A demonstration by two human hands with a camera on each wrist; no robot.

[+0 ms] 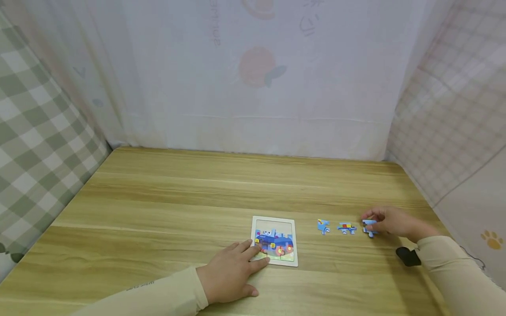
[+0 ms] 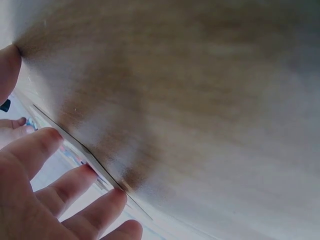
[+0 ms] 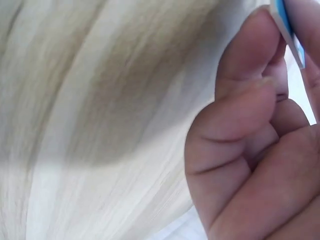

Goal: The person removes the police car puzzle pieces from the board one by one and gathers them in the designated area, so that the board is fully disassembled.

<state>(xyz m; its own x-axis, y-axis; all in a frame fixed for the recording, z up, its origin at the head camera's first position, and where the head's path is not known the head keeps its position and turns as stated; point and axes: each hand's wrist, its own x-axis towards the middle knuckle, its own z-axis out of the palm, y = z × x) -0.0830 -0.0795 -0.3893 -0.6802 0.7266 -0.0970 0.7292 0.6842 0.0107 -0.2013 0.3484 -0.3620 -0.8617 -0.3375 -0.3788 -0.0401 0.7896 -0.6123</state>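
Note:
A small puzzle board (image 1: 295, 245) with a pale frame lies on the table, its lower part filled with joined pieces (image 1: 282, 241) of a blue cartoon vehicle; the top strip shows bare backing. My left hand (image 1: 231, 275) rests at its lower-left corner, fingers extended onto the frame. In the left wrist view those fingers (image 2: 75, 187) touch the board's edge. Over to the right, my right hand (image 1: 393, 223) pinches a blue puzzle piece (image 1: 369, 224) between thumb and fingers. The right wrist view catches only the thin edge of that piece (image 3: 286, 30).
Two loose puzzle pieces, one blue and yellow (image 1: 323, 226) and one with a red-and-yellow patch (image 1: 347, 227), lie between board and right hand. A black object (image 1: 408, 256) is by the right wrist. Cloth curtains (image 1: 253, 131) border the wooden table (image 1: 158, 197).

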